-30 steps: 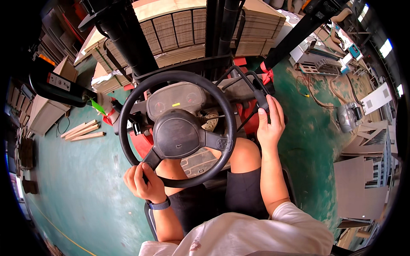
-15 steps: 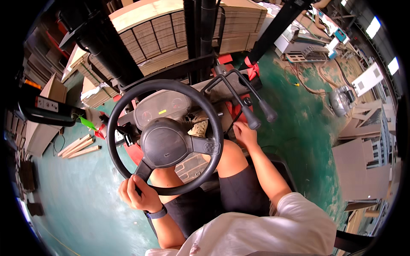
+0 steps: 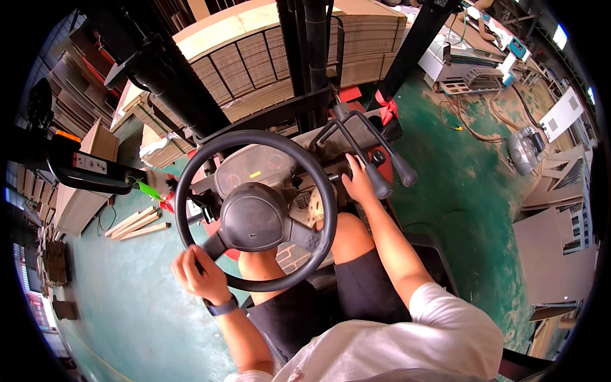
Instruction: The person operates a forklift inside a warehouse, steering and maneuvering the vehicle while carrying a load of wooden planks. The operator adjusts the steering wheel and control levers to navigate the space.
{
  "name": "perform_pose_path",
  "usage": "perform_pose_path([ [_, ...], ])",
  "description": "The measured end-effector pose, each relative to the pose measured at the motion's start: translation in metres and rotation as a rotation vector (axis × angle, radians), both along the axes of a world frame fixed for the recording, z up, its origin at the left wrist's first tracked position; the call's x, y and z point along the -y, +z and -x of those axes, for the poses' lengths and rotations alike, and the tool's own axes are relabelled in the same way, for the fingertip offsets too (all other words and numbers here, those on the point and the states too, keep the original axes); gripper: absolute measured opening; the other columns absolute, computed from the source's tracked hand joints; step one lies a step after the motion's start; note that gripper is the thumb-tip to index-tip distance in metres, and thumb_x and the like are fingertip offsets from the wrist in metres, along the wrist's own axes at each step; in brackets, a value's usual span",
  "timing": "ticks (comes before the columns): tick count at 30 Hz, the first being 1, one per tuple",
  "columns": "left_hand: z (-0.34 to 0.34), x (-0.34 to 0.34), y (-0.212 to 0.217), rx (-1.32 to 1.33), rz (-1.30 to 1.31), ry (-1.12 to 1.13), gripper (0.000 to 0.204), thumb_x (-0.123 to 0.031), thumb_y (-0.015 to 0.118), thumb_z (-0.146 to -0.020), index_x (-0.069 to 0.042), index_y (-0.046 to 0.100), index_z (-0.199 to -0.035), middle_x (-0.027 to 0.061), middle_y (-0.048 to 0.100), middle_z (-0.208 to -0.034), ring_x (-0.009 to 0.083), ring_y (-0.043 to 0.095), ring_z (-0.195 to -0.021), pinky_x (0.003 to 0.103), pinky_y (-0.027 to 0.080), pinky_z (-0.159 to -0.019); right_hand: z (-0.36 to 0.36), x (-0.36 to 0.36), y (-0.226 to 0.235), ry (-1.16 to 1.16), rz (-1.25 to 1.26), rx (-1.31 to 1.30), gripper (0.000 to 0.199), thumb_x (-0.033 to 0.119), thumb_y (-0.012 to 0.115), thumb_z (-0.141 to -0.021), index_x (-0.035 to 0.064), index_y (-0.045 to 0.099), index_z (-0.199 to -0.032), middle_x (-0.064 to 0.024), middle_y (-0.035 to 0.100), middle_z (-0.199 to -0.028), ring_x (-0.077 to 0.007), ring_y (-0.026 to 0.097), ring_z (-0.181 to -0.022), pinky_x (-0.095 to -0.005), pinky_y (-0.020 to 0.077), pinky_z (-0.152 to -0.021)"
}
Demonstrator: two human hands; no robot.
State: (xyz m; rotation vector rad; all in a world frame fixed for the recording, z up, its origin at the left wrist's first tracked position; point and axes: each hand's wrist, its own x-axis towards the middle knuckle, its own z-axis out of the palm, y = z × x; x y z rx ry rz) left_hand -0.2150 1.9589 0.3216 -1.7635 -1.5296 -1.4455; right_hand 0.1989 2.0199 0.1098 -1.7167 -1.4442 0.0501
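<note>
I sit at a forklift's black steering wheel. At the wheel's lower left, my left hand is closed on the rim, its fingers curled; a dark watch is on that wrist. My right hand is right of the wheel, close beside the black-handled control levers. Its thumb and a finger are stretched apart, and no grip on a lever shows; the other fingers are partly hidden. Behind the wheel lies a grey dashboard with round gauges. A shoe shows below, between wheel and right knee.
Ahead, beyond the black mast, stands a large stack of boards. Loose wooden strips lie on the green floor at left. A grey motor, hoses and leaning panels are at right.
My right hand has moved up and forward, from below the lever handles to beside them. My left hand stays at the wheel's lower left. The whole view has shifted slightly.
</note>
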Motion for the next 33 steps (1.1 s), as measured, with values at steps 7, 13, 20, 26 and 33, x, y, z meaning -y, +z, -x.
perform_pose_path([
  [7, -0.006, -0.101, 0.066, -0.246, 0.162, -0.055, 0.011, -0.013, 0.065, -0.098, -0.004, 0.07, -0.096, 0.0134, 0.065, -0.092, 0.0375, 0.063, -0.087, 0.046, 0.05, -0.078, 0.024, 0.119, 0.096, -0.245, -0.349, -0.202, 0.025, 0.007, 0.066, -0.093, -0.0002, 0.068, -0.117, -0.018, 0.063, -0.122, -0.0354, 0.063, -0.113, -0.0431, 0.0511, -0.098],
  [13, -0.081, -0.148, 0.087, -0.269, 0.159, -0.028, 0.015, -0.022, 0.069, -0.094, -0.009, 0.076, -0.094, 0.0089, 0.071, -0.096, 0.0343, 0.067, -0.092, 0.043, 0.053, -0.084, 0.033, 0.132, 0.153, -0.039, -0.588, -0.05, 0.028, 0.008, 0.065, -0.095, -0.0035, 0.066, -0.12, -0.02, 0.055, -0.129, -0.0291, 0.06, -0.106, -0.038, 0.0524, -0.09],
  [20, -0.096, -0.155, 0.085, -0.274, 0.109, -0.051, 0.019, -0.027, 0.067, -0.097, -0.009, 0.075, -0.093, 0.0077, 0.072, -0.097, 0.0325, 0.068, -0.093, 0.042, 0.054, -0.08, 0.033, 0.115, 0.162, -0.023, -0.501, -0.001, 0.034, 0.001, 0.07, -0.085, 0.0049, 0.074, -0.119, -0.0159, 0.064, -0.13, -0.027, 0.064, -0.095, -0.034, 0.0526, -0.078],
  [26, -0.082, -0.157, 0.079, -0.261, 0.073, 0.0, 0.018, -0.027, 0.069, -0.095, -0.01, 0.076, -0.092, 0.0061, 0.072, -0.097, 0.0315, 0.069, -0.092, 0.042, 0.054, -0.078, 0.034, 0.111, 0.163, 0.014, -0.515, -0.032, 0.037, -0.001, 0.068, -0.085, 0.0041, 0.073, -0.121, -0.0169, 0.066, -0.13, -0.0297, 0.069, -0.097, -0.0366, 0.0571, -0.081],
  [33, -0.083, -0.156, 0.079, -0.245, 0.081, 0.006, 0.019, -0.028, 0.069, -0.095, -0.01, 0.076, -0.092, 0.0054, 0.072, -0.097, 0.0309, 0.069, -0.092, 0.041, 0.054, -0.078, 0.034, 0.113, 0.16, 0.014, -0.518, -0.061, 0.035, -0.002, 0.068, -0.085, 0.0034, 0.074, -0.119, -0.0172, 0.065, -0.13, -0.0261, 0.069, -0.093, -0.0337, 0.0558, -0.076],
])
